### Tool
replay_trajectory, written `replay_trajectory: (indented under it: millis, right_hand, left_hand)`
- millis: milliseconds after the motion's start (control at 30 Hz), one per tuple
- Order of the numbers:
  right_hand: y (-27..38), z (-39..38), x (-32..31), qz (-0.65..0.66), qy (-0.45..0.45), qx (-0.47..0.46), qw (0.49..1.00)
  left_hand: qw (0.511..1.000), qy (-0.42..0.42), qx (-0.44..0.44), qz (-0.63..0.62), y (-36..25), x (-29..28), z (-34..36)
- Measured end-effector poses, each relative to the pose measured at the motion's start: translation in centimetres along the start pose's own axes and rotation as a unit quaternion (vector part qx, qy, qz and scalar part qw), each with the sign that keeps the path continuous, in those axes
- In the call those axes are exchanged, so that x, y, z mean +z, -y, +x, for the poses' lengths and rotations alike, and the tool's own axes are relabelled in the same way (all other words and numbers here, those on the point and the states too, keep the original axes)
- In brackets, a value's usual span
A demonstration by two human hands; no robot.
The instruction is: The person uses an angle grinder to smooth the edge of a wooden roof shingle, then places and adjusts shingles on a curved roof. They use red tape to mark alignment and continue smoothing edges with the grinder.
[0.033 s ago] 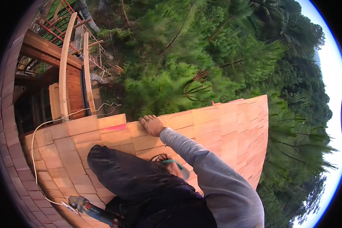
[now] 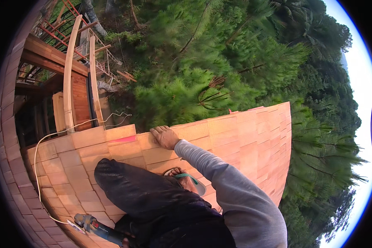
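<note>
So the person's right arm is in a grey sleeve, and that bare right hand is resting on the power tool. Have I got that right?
Not quite: the head view shows the bare right hand resting on the wooden shingles at the roof's edge, well away from the power tool. The grey sleeve is right.

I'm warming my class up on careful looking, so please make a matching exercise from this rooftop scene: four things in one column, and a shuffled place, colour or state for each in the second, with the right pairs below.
Column 1
1. Right hand
2. Power tool
3. Cord
4. Sandal

Column 2
A. Thin and pale, curving down the picture's left side
B. Green strap across a foot
C. Resting near the upper edge of the shingles
D. Long dark body, held in the left hand at the lower edge

Right pairs: 1-C, 2-D, 3-A, 4-B
</note>
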State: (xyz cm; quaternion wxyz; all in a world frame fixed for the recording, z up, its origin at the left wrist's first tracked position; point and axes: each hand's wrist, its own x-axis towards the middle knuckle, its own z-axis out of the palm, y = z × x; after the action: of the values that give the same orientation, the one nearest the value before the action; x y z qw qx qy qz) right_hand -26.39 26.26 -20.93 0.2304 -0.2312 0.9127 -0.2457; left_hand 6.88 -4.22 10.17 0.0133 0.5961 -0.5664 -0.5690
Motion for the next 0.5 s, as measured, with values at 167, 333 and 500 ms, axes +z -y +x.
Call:
replay_trajectory:
  millis: [167,333,500]
  right_hand:
    - [-5.5,-6.6,-1.3,0.024,-0.137,0.041,0.989]
    - [-8.9,-15.9,-0.4,-0.008,-0.119,0.311,0.943]
    - [-8.3,-17.2,2.3,0.024,-0.072,0.343,0.936]
  left_hand:
    - [1.000,0.001,-0.006,0.001,0.7,-0.9,-0.6]
    - [0.998,0.018,0.061,-0.027,1.4,-1.0,-1.7]
    - [0.987,0.001,0.109,-0.116,1.3,-2.4,-3.3]
